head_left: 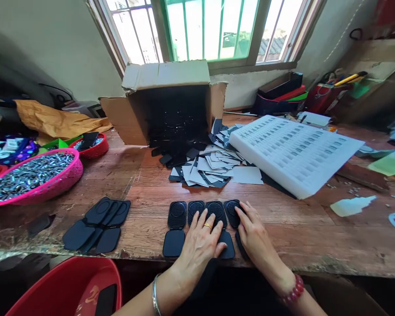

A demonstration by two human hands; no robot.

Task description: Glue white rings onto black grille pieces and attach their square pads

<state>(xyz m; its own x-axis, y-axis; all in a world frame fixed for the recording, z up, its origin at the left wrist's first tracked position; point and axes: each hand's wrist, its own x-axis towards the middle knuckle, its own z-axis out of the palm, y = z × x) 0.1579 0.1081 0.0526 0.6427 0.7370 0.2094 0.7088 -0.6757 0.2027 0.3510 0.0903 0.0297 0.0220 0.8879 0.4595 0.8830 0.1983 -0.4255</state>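
Note:
Several opened black cases (177, 215) lie in a row near the table's front edge, each with a round-patterned upper half and a smooth lower half. My left hand (202, 235), with a ring and a silver bangle, rests palm down over the middle cases, its fingers spread. At the row's right end, the fingers of my right hand (255, 230) lie apart on another black case (231, 213); its lower half is partly hidden beneath that hand. A red bead bracelet circles my right wrist. More black cases (100, 210) overlap in a stack to the left.
An open cardboard box (166, 77) stands behind a pile of white and black cards (213, 164). A white foam tray (289, 153) leans at the right. Pink basket (77, 169) of metal parts, left; red tub (69, 281) below the table edge.

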